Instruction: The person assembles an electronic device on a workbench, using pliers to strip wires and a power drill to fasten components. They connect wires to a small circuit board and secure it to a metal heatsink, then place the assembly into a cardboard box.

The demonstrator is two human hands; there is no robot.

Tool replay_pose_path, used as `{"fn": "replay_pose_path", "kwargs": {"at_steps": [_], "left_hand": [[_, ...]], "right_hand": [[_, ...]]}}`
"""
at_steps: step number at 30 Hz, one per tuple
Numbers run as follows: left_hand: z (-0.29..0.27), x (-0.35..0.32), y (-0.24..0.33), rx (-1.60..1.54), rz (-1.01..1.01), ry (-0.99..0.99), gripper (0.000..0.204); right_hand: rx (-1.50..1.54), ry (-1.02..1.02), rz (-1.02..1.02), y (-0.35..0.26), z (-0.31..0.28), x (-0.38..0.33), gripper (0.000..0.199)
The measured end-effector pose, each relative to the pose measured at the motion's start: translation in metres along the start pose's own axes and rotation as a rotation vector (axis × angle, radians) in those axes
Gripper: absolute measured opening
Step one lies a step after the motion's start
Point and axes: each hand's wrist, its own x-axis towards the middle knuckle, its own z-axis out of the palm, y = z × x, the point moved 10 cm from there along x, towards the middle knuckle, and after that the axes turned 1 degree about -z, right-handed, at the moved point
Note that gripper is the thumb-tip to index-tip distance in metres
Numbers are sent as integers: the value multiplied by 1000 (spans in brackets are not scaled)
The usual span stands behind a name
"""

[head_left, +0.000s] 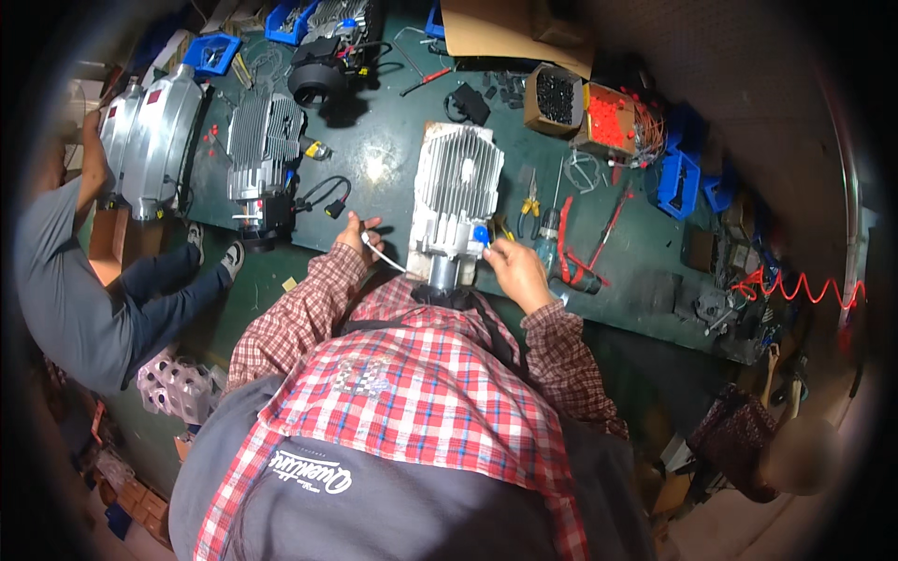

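Nearest the person, the left hand (pixel 354 238) pinched a thin white cable (pixel 382 257) between closed fingers, just left of the finned grey motor (pixel 456 192) standing on the green workbench (pixel 393 140). The right hand (pixel 514 266) rested against the motor's lower right corner, fingers curled by a blue fitting (pixel 480 234); whether it gripped anything I couldn't tell. Farther right lay pliers (pixel 530 201), then a box of red caps (pixel 609 120).
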Motion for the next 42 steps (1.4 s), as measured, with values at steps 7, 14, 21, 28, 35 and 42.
{"fn": "replay_pose_path", "kwargs": {"at_steps": [7,14,21,28,35,42], "left_hand": [[117,-107,112,1366,1100,297,55],[193,-109,70,1234,1121,196,94],[196,-127,70,1280,1228,224,97],[196,-132,72,1301,1215,221,95],[202,-137,76,1319,1306,202,93],[205,-138,77,1314,1289,183,93]], "right_hand": [[144,20,-13,23,-74,103,33],[260,433,79,107,-67,200,23],[345,527,145,50,-44,145,32],[-102,678,509,205,-109,36,26],[-221,275,578,237,-96,35,47],[64,597,1096,329,-153,-30,48]]}}
